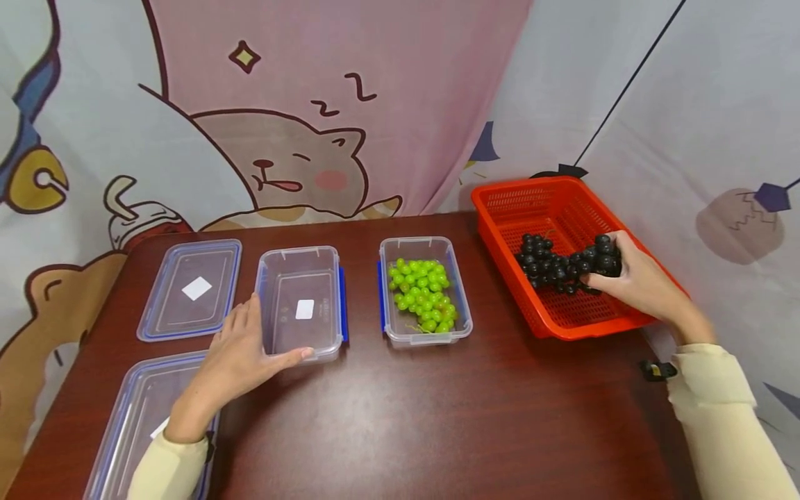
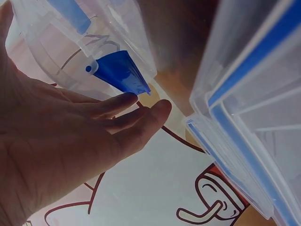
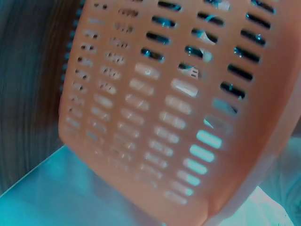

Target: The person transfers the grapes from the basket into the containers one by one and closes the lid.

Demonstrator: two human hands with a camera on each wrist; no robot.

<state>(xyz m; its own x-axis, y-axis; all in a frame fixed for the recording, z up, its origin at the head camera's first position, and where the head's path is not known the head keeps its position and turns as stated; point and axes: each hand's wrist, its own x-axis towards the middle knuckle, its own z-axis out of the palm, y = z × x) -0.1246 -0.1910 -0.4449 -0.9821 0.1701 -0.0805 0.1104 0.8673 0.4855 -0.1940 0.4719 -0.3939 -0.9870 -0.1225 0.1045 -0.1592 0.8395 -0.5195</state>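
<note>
In the head view my left hand (image 1: 240,351) lies against the left side of a clear plastic food container (image 1: 303,353), its thumb spread along the front rim. The left wrist view shows the fingers of my left hand (image 2: 70,122) nearly straight beside a blue side latch (image 2: 122,73). A white label sits on that container's floor. My right hand (image 1: 644,281) grips a bunch of black grapes (image 1: 550,264) inside a red perforated basket (image 1: 531,305). Part of the bunch rests on the basket floor. Only the basket wall (image 3: 136,101) shows in the right wrist view, hiding that hand.
A second clear container (image 1: 425,340) holds green grapes (image 1: 425,295) between the first container and the basket. Two clear lids, a far one (image 1: 169,305) and a near one (image 1: 125,430), lie at the left. A patterned cloth (image 1: 437,104) hangs behind the brown table (image 1: 437,417).
</note>
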